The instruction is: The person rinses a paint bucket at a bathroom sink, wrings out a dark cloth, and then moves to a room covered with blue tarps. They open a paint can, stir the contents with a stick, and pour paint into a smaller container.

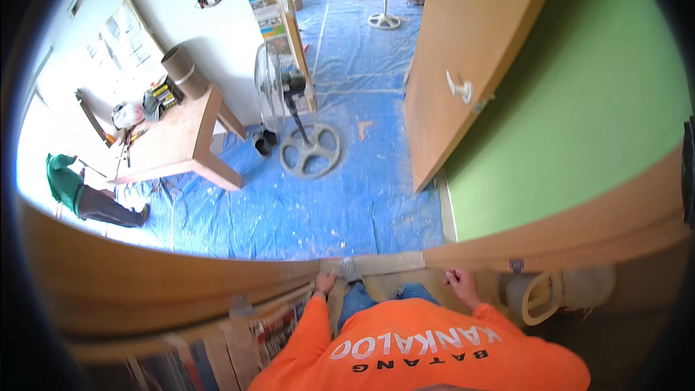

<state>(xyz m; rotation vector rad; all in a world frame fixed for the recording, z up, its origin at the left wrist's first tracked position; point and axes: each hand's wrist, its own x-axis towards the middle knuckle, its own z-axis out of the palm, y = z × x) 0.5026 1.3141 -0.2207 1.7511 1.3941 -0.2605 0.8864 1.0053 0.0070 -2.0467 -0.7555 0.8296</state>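
I stand in a doorway in an orange long-sleeved top and blue trousers. My left hand (pixel 326 282) hangs low beside the left door frame (pixel 217 264), near my grey shoe (pixel 351 271) on the sill (pixel 391 263). Its fingers look loosely stretched and nothing shows in them. My right hand (pixel 463 287) is held out beside my right leg, below the right door frame (pixel 521 250). Its fingers are curled in, with a small dark spot at their tips; whatever they hold, if anything, is too small to name.
Ahead, a wooden door (pixel 474 51) stands open against a green wall (pixel 572 116). Blue plastic sheeting (pixel 347 210) covers the floor. A pedestal fan (pixel 311 150) stands beside a wooden table (pixel 170 141) bearing tools. Another person (pixel 79 192) in green bends at the left. A second fan (pixel 385 20) is farther off.
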